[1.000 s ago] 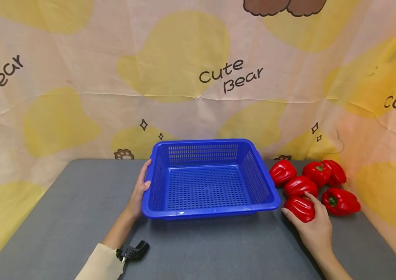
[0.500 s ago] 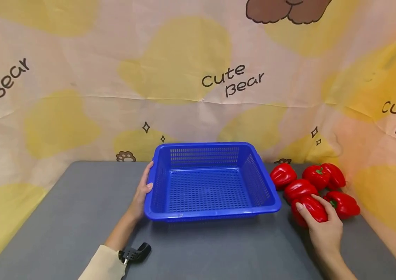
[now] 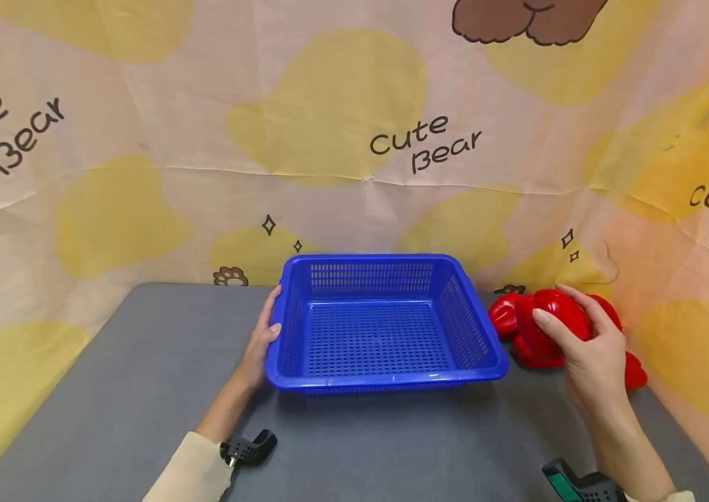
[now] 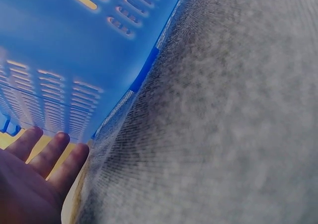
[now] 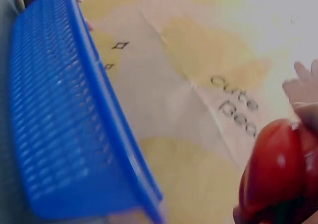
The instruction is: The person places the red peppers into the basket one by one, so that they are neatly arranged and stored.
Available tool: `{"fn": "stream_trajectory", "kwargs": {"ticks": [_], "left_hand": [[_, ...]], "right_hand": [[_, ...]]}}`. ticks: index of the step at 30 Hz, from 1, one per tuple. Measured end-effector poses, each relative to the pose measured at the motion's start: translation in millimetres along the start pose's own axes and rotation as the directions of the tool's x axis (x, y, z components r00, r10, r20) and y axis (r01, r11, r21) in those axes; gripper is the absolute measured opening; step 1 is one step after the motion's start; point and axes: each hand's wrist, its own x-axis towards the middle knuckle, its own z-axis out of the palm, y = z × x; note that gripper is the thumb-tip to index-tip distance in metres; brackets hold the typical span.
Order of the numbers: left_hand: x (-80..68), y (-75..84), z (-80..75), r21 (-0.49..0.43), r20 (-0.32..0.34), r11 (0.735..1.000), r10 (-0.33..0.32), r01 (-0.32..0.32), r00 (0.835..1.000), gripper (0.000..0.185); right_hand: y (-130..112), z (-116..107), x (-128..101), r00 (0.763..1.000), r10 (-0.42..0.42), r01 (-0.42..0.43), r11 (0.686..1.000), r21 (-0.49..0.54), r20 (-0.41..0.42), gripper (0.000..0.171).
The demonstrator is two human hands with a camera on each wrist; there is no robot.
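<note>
A blue plastic basket [image 3: 385, 382] with slotted walls stands in the middle of the grey table, nothing inside it. My left hand [image 3: 258, 350] holds its left side, thumb at the rim and fingers along the outer wall; the left wrist view shows three fingers [image 4: 54, 157] there. At the right, my right hand [image 3: 599, 352] grips a red bell pepper [image 3: 555, 314] between thumb and fingers, above the other peppers. That same pepper [image 5: 278, 169] shows at the lower right of the right wrist view, its green stem end downward.
Several more red bell peppers lie right of the basket, such as one pepper [image 3: 503, 317] near its rim and another [image 3: 635, 373] partly behind my right wrist. A printed cloth [image 3: 329, 111] hangs along the table's back and right edges.
My right hand has lifted the nearest pepper off the table and carried it up and away over the others, which it now partly covers. The left hand keeps its place on the basket.
</note>
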Motion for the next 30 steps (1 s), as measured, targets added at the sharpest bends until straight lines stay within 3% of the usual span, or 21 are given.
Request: {"fn": "stream_trajectory", "kwargs": {"ticks": [6, 8, 11, 15, 19, 22, 25, 28, 30], "left_hand": [[1.3, 0.2, -3.4, 0.007, -0.016, 1.000, -0.009, 0.009, 1.000, 0.072], [2.8, -0.4, -3.4, 0.002, -0.016, 1.000, -0.009, 0.010, 1.000, 0.072], [3.6, -0.6, -1.6, 0.001, -0.010, 1.000, -0.008, 0.008, 1.000, 0.072], [1.3, -1.6, 0.3, -0.001, -0.009, 1.000, -0.005, 0.005, 1.000, 0.072], [-0.5, -2.4, -2.1, -0.010, -0.022, 1.000, -0.006, 0.006, 1.000, 0.073], [-1.3, -2.0, -2.5, -0.012, -0.028, 1.000, -0.012, 0.012, 1.000, 0.074], [-0.5, -1.4, -1.0, 0.001, -0.023, 1.000, -0.018, 0.018, 1.000, 0.073], [0.1, -0.9, 0.6, 0.014, -0.013, 1.000, -0.022, 0.022, 1.000, 0.073], [-1.1, -0.6, 0.7, 0.018, -0.017, 1.000, -0.021, 0.021, 1.000, 0.072]], "right_hand": [[-17, 38, 4, 0.988, -0.130, 0.120, 0.986, 0.116, 0.085, 0.038], [-19, 50, 6, 0.986, -0.137, 0.119, 0.978, 0.170, 0.097, 0.033], [-23, 64, 11, 0.984, -0.069, 0.023, 0.963, 0.269, 0.163, 0.040], [-31, 81, 20, 0.966, 0.043, -0.137, 0.922, 0.361, 0.256, 0.061], [-33, 100, 33, 0.957, 0.018, -0.139, 0.902, 0.409, 0.288, 0.058], [-25, 110, 41, 0.965, -0.028, -0.054, 0.953, 0.299, 0.261, 0.056], [-12, 112, 46, 0.973, -0.054, 0.043, 0.998, 0.053, 0.225, 0.060], [2, 108, 50, 0.965, -0.087, 0.135, 0.973, -0.189, 0.246, 0.065], [9, 108, 52, 0.949, -0.117, 0.201, 0.941, -0.274, 0.294, 0.067]]}}
